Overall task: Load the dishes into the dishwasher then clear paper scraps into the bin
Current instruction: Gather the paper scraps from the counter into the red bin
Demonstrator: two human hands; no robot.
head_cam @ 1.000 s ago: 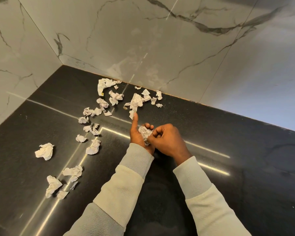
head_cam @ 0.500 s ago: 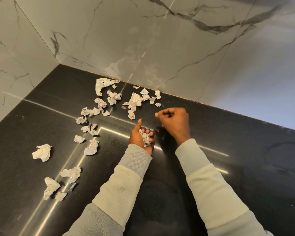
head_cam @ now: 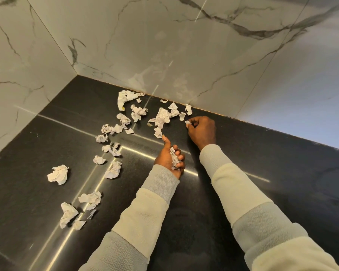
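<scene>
A: How far along are we?
B: Mid-clearing. Our left hand [head_cam: 169, 159] curls its fingers [head_cam: 181, 157] round a wad of scraps [head_cam: 173, 157]; our right hand [head_cam: 202, 130] pinches one scrap [head_cam: 187, 122] near the bench's [head_cam: 262, 153] back edge. Many loose scraps [head_cam: 161, 117] lie toward its back-left corner.

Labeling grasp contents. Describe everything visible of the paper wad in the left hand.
The wad is crumpled white paper with dark printed or written marks, apparently several pieces pressed together. It sits in the left hand, whose fingers curl round it while the thumb sticks out straight. Only its top shows between fingers and palm; the rest is hidden. It is held low over the black counter, near the loose scraps. Only that hand visibly touches it.
</scene>
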